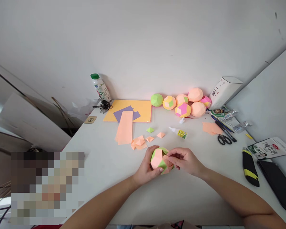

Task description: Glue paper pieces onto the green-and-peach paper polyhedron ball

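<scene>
A many-sided paper ball (pixel 157 156) in peach and green is held low over the table's middle. My left hand (pixel 148 168) wraps around its left side, thumb at the front. On its right side, my right hand (pixel 184 161) pinches at a peach paper piece (pixel 167 161) by a dark gap in the ball. Whether that piece is attached to the ball I cannot tell. Just beyond lie a green folded paper piece (pixel 150 129), several peach folded pieces (pixel 140 141) and a small glue bottle (pixel 181 134) with its nozzle pointing left.
Finished-looking paper balls (pixel 196 94) line the wall. Peach paper strips (pixel 125 128) and purple paper (pixel 119 113) lie on a yellow sheet (pixel 143 109). Scissors (pixel 224 139), pens (pixel 225 128), a utility knife (pixel 250 167) and a phone (pixel 277 184) are at right. Keys (pixel 105 106) and a bottle (pixel 101 87) stand back left.
</scene>
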Available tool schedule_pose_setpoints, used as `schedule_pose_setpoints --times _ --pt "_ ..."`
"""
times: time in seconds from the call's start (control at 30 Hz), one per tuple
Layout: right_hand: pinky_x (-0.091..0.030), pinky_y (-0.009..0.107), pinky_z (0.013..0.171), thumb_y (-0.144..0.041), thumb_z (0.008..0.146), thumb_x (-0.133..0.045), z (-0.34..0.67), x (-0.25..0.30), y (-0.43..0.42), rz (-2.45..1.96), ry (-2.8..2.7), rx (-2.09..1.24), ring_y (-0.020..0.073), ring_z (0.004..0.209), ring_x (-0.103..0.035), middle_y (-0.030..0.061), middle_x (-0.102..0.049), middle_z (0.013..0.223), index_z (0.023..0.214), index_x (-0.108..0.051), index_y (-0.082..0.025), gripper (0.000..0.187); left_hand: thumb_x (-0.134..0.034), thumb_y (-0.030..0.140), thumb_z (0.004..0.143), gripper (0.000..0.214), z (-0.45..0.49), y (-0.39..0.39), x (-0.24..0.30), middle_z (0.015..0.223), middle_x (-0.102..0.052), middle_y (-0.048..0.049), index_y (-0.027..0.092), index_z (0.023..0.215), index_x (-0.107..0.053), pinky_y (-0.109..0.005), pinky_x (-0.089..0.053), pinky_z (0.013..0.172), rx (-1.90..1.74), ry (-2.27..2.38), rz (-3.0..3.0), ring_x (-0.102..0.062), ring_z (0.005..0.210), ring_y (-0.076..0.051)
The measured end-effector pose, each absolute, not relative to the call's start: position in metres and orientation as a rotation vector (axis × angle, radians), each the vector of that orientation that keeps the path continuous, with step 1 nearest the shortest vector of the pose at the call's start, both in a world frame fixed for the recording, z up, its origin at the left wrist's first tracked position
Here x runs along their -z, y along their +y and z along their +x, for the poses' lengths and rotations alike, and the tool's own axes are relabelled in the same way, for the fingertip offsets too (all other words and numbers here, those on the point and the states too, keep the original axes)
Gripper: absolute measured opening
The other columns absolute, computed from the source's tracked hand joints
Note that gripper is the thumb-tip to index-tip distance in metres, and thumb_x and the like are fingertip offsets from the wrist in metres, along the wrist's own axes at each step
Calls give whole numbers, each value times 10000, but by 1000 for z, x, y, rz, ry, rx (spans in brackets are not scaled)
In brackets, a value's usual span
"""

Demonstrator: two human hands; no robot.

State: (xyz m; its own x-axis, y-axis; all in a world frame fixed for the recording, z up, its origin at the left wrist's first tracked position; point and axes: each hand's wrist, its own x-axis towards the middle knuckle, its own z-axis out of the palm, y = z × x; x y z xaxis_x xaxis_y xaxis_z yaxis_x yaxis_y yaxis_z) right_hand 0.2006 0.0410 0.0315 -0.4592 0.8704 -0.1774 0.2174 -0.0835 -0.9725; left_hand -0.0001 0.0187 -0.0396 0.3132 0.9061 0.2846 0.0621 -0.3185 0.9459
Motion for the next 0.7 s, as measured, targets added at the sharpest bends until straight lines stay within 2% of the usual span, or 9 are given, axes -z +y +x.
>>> schedule_pose_setpoints --times 0.47,0.6,0.7 --pt "-407 219 461 -355 805 -669 200 -30 40 -1209 -1628 -1596 79 497 -461 -4 -601 653 825 -671 -156 200 -600 560 786 711 0 19 41 1288 -366 -128 256 1360 -312 -540 -362 1007 -1153 878 1702 -400 1197 -333" --pt "-399 213 474 -345 788 -692 199 -33 40 -1219 -1624 -1648 97 564 -495 9 -617 692 823 -667 -152 197 -600 569 783 719 0 19 41 1283 -363 -130 250 1359 -313 -549 -361 1002 -1148 883 1703 -399 1194 -337" --pt "-436 234 547 -326 754 -726 199 -34 40 -1189 -1567 -1750 118 639 -536 4 -608 722 820 -658 -154 196 -599 569 783 720 0 18 41 1287 -354 -131 255 1363 -310 -557 -360 1003 -1144 879 1712 -389 1204 -345"
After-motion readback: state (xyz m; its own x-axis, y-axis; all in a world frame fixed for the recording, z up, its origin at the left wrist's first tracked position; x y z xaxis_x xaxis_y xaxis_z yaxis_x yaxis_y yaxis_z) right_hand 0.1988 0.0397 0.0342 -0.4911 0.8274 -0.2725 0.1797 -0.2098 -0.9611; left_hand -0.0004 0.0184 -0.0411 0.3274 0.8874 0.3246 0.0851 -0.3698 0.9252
